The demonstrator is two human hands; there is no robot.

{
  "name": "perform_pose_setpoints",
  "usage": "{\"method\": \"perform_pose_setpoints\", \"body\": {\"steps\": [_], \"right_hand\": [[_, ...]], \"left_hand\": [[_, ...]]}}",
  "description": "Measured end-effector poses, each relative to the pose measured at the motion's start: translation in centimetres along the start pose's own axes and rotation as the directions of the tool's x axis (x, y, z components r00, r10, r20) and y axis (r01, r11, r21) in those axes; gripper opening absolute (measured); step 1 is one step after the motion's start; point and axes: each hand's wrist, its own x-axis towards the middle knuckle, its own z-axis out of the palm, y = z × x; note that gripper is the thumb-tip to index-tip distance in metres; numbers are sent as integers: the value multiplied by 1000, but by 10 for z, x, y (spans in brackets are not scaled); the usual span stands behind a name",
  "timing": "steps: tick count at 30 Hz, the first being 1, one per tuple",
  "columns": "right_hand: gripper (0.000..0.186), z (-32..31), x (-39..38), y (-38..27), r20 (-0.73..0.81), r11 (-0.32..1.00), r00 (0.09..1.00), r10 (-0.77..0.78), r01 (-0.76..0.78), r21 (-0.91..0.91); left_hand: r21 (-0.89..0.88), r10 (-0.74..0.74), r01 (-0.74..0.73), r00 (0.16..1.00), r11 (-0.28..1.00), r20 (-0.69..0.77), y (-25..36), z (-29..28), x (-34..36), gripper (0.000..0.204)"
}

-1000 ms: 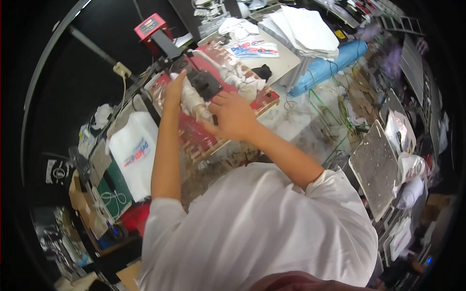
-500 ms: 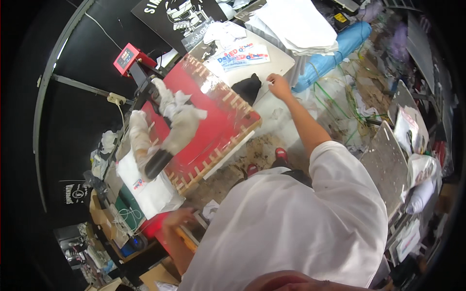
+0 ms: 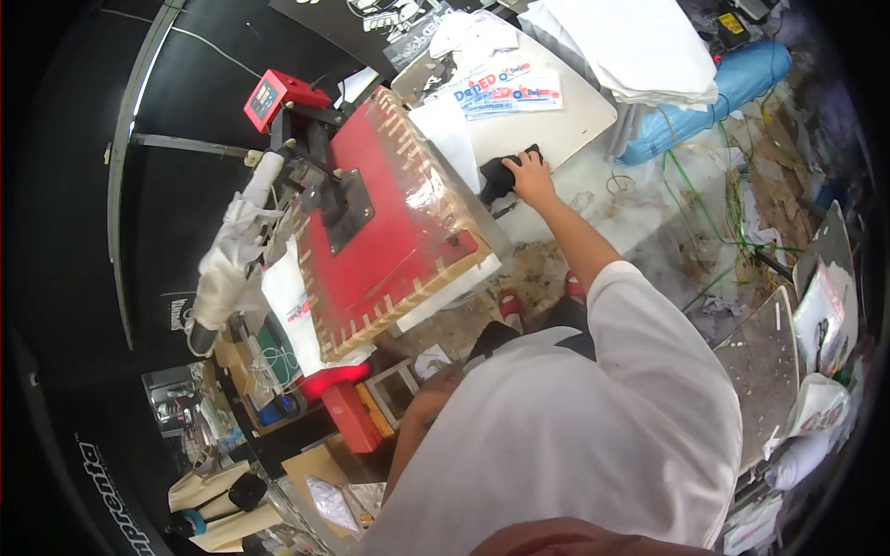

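Observation:
My right hand (image 3: 530, 176) grips a black cloth (image 3: 497, 181) beside the heat press, its fingers curled over the fabric. A white sheet (image 3: 443, 130) lies next to the cloth on a pale board (image 3: 584, 125). The red press plate (image 3: 371, 259) with taped edges stands left of my hand, its cloth-wrapped handle (image 3: 224, 264) raised at the left. My left hand (image 3: 440, 378) is low beside my body, mostly hidden by my shirt, its fingers out of sight.
A red control box (image 3: 278, 97) sits at the back. White sheets (image 3: 630, 46) and a blue wrapped roll (image 3: 695, 111) are at upper right. Tangled green cords (image 3: 695, 204) lie among scraps on the right. Leaning boards (image 3: 756, 361) stand at my right; cartons (image 3: 315, 486) at lower left.
My hands have left the press handle, which has swung up to the left. My right hand moved rightward onto the black cloth and took hold of it; my left hand dropped toward my body.

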Motion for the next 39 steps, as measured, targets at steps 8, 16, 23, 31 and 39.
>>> {"method": "perform_pose_setpoints", "body": {"steps": [8, 16, 23, 31, 39], "right_hand": [[45, -99, -88, 43, 444, 924, 896, 23, -188, 332], [46, -184, -192, -45, 339, 829, 933, 120, -282, 483], [78, -173, -186, -144, 496, 928, 859, -126, -75, 364], [58, -119, -179, -208, 188, 935, 929, -317, 274, 224], [42, -72, -42, -232, -54, 931, 963, -264, 269, 247]], "left_hand": [[-152, 441, -447, 894, 881, -72, 95, 22, 76, 39], [-26, 707, -710, 696, 703, 123, 176, 22, 111, 69], [-489, 602, -588, 785, 644, -150, 98, 3, 170, 49], [-791, 478, -280, 878, 544, 17, 46, -44, 143, 38], [124, 603, -677, 540, 726, -587, -36, -93, 126, 46]]}}
